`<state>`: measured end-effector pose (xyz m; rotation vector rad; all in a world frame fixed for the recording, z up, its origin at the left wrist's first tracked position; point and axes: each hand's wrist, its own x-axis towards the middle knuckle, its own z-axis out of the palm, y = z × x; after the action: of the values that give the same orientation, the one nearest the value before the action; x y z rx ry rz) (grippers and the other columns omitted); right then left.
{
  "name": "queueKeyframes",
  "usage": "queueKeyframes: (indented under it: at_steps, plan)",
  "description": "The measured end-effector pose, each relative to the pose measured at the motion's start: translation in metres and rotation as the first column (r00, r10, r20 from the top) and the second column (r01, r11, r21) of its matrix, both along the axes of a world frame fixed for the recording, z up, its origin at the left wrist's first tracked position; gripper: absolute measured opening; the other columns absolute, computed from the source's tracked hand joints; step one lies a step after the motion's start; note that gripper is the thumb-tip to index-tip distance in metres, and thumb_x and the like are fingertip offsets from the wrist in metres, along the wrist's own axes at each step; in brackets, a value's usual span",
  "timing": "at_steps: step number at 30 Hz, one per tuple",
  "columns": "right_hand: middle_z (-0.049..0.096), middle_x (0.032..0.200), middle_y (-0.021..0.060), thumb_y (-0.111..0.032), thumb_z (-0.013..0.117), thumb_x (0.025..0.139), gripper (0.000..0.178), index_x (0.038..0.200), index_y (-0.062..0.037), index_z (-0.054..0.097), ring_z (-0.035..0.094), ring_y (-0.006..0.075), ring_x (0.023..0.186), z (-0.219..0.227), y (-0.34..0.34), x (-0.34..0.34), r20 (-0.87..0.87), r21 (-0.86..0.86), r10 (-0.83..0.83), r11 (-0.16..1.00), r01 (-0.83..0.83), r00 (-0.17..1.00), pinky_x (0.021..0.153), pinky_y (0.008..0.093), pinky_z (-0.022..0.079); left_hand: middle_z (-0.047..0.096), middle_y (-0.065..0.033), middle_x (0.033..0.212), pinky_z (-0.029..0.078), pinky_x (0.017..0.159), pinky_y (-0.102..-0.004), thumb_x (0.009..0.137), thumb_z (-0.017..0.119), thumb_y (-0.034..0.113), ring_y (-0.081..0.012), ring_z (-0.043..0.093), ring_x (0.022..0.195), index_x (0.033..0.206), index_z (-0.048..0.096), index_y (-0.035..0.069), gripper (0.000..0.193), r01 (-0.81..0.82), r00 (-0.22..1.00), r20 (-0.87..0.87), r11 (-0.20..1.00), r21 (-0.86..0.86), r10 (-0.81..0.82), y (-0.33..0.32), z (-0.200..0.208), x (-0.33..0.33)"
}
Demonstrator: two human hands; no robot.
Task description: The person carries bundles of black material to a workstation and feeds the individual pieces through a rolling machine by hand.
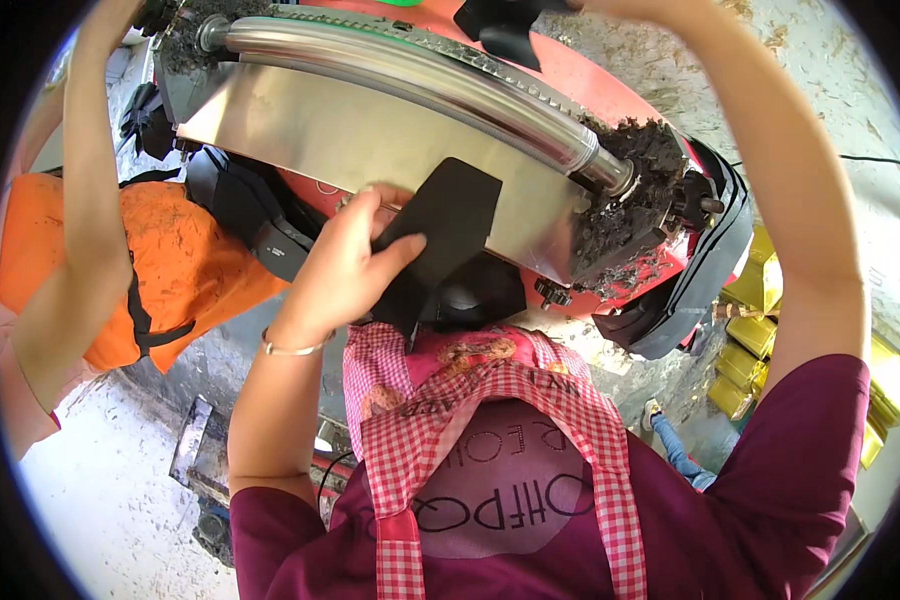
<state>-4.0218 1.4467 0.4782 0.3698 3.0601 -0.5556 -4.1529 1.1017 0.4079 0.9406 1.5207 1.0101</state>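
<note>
My left hand (pixel 348 262) pinches a thin, flat black sheet piece (pixel 460 205) with angled edges, thumb on top and the other fingers partly hidden. The piece lies over the near edge of a bare metal plate (pixel 340 125). Beyond the plate runs a shiny metal roller (pixel 420 78) on a red machine (pixel 630 95). At the top edge my right hand (pixel 638 8) is partly cut off by the frame. Its fingers meet the edge of another black piece (pixel 510 28), on the roller's far side. More black pieces (pixel 480 290) rest against my checked apron.
Dark shreds (pixel 625 205) heap around the roller's right end. On the left, another person's arm (pixel 95 170) reaches up beside an orange cloth garment (pixel 175 265). Stacked black pieces (pixel 680 260) hang at the machine's right side. Yellow-gold packets (pixel 755 340) lie farther right.
</note>
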Motion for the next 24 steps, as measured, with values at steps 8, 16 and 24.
queueKeyframes:
  at_steps: [8, 16, 24]
  plan:
    - [0.064, 0.094, 0.0060, -0.031, 0.067, 0.088, 0.031, 0.099, -0.0023, 0.069, 0.060, 0.0197, 0.095, -0.074, -0.007, 0.027, 0.411, -0.555, 0.025, 0.800, 0.228, 0.911, 0.086, 0.0337, 0.048, 0.070, -0.0167, 0.088, 0.054, 0.066, -0.0287, 0.074, 0.088, 0.015, -0.0191, 0.072, 0.078, 0.110, 0.064, -0.005, 0.048, 0.019, 0.976, -0.213, 0.986, -0.166, -0.055, 0.049, 0.015, 0.001]
    - [0.072, 0.092, -0.0001, -0.012, 0.080, 0.090, 0.017, 0.100, -0.0026, 0.070, 0.067, 0.0089, 0.083, -0.006, 0.019, 0.031, 0.165, -0.865, -0.123, 0.460, 0.203, 0.979, 0.078, 0.0259, 0.054, 0.075, -0.0102, 0.091, 0.055, 0.082, -0.0396, 0.066, 0.092, 0.024, -0.0270, 0.074, 0.089, 0.092, 0.075, 0.004, 0.037, 0.235, 0.920, -0.223, 0.910, -0.342, -0.322, -0.034, -0.093, 0.022]
    - [0.075, 0.098, 0.0055, -0.008, 0.078, 0.090, 0.028, 0.115, -0.0011, 0.069, 0.071, 0.0124, 0.085, 0.082, 0.030, 0.030, -0.119, -0.721, -0.234, 0.689, 0.078, 0.965, 0.081, 0.0270, 0.058, 0.071, -0.0051, 0.098, 0.047, 0.090, -0.0427, 0.077, 0.083, 0.034, -0.0261, 0.063, 0.105, 0.100, 0.073, 0.010, 0.034, 0.469, 0.599, -0.733, 0.883, -0.006, -0.323, -0.049, -0.131, 0.027]
